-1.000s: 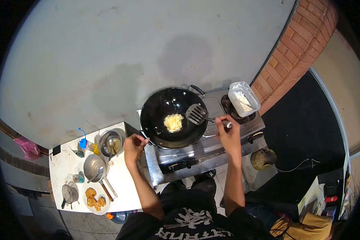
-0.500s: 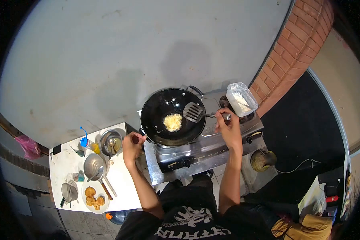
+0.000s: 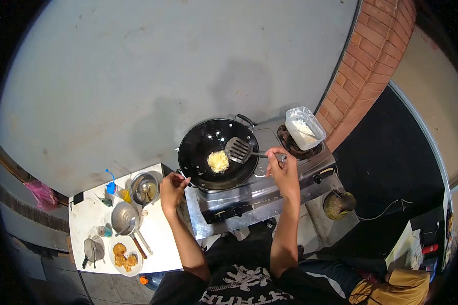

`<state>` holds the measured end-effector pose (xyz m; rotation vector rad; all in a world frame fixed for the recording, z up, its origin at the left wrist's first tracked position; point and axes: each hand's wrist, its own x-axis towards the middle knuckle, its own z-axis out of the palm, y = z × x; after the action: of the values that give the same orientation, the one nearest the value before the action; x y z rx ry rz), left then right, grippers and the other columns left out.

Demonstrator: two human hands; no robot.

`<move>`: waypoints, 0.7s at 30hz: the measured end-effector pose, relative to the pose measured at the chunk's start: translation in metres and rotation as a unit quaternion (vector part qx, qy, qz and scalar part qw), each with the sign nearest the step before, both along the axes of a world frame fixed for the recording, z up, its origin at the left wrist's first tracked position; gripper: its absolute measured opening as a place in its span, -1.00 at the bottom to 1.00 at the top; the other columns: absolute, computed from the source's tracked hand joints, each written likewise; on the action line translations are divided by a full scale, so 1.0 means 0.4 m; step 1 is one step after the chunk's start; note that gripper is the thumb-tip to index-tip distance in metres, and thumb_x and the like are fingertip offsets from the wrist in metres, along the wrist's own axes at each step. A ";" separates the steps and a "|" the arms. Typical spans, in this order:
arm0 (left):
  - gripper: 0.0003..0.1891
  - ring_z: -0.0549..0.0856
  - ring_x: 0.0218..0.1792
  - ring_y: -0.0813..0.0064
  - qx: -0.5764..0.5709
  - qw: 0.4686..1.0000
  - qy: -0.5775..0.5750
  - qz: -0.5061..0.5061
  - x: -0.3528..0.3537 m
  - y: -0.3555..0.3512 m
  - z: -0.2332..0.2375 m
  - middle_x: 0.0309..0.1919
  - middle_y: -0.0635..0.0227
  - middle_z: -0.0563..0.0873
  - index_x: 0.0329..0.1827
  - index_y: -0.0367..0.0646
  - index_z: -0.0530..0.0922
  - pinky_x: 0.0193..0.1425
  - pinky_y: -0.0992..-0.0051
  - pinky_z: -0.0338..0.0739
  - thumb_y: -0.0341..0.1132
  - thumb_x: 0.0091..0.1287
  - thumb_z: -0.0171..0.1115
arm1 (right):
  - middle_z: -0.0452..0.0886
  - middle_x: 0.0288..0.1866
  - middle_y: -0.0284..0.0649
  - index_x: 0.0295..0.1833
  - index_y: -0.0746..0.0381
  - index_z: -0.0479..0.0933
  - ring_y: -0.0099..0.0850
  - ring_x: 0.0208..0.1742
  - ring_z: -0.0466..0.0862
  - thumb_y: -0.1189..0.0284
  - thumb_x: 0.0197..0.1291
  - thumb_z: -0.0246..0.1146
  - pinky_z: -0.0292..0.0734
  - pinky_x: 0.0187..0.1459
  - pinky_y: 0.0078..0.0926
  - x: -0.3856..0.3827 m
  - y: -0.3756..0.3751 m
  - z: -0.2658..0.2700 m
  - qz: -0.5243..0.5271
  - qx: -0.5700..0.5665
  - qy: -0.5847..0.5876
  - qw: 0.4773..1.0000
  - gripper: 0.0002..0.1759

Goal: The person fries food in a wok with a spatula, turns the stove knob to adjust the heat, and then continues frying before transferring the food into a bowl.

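Head view, as it reaches my distant screen: a black wok [image 3: 201, 136], round and glossy with oil, sits on the stainless-steel stove [image 3: 272, 190], and a pale yellow, lumpy fritter [image 3: 218, 161] lies in its hollow. I see the right hand [image 3: 282, 172] wrapped around the handle of a slotted metal spatula [image 3: 238, 150]; its flat, fanned blade is right beside the fritter, though whether they touch I can't tell. The left hand [image 3: 173, 190] has its fingers curled at the wok's loop handle [image 3: 179, 172] (they cover much of it, so I can't say if they grip). A translucent plastic tub [image 3: 310, 115] of white powder stands over the right burner. Craggy golden pieces [image 3: 120, 249] rest on a white plate [image 3: 136, 249]. Yellow fabric [image 3: 402, 290], cut off at lower right, defeats me.
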<state>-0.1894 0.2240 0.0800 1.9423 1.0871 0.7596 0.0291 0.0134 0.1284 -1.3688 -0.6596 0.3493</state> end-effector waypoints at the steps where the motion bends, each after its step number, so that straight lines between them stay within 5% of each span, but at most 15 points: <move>1: -0.75 0.62 -0.52 0.57 -0.001 1.000 0.002 0.002 0.002 0.001 -0.003 -0.57 0.28 0.69 -0.41 -0.32 0.55 -0.33 0.52 0.50 -0.37 0.11 0.49 | 0.52 -0.49 -0.35 -0.15 0.32 0.54 -0.68 -0.58 0.46 0.46 0.35 0.20 0.38 -0.56 -0.69 -0.005 0.004 0.002 0.002 -0.001 0.002 1.000 -0.87; 21: -0.79 0.61 -0.53 0.60 0.018 1.000 -0.016 0.011 -0.005 0.024 -0.043 -0.57 0.31 0.67 -0.41 -0.33 0.54 -0.37 0.57 0.48 -0.49 0.07 0.47 | 0.51 -0.53 -0.38 -0.13 0.35 0.54 -0.73 -0.58 0.40 0.52 0.33 0.18 0.29 -0.57 -0.65 -0.018 0.037 -0.018 -0.064 -0.073 -0.062 0.993 -0.89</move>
<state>-0.1913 0.2337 0.0630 1.9456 1.0845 0.8245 0.0219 0.0282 0.1211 -1.5740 -0.6542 0.2151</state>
